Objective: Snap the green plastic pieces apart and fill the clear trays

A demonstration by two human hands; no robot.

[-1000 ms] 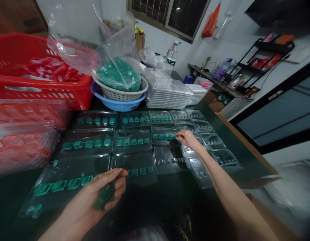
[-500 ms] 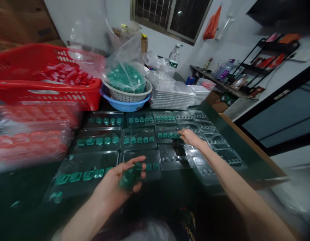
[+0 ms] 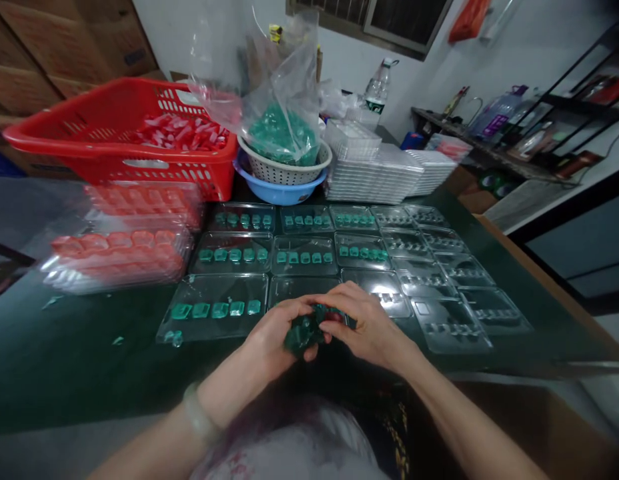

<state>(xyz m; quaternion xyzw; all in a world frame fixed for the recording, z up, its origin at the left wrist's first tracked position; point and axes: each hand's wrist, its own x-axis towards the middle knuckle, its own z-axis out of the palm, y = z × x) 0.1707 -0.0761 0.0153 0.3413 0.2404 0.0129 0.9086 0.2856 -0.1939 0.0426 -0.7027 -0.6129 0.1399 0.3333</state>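
Note:
Close to the table's front edge, my left hand (image 3: 277, 337) is curled round a handful of clear green plastic pieces (image 3: 302, 333). My right hand (image 3: 362, 323) meets it there, its thumb and fingers pinching at a piece in that handful; the fingertips partly hide it. Beyond the hands lie rows of clear plastic trays (image 3: 304, 243). Green pieces sit in a line across several of them, such as the front left tray (image 3: 217, 290). Trays farther right, like the one at the front right (image 3: 452, 343), show only clear slots. The tray just behind my hands is partly covered.
A red basket (image 3: 174, 163) of red pieces stands back left, beside stacked trays with red pieces (image 3: 122, 257). A bag of green pieces (image 3: 282, 133) rests in a grey colander (image 3: 284, 170) over a blue basin (image 3: 282, 193). Stacked clear trays (image 3: 372, 177) stand right of it.
My right hand has come back from a middle-row tray to the handful in my left hand. That tray's green row now shows uncovered. The view has shifted left.

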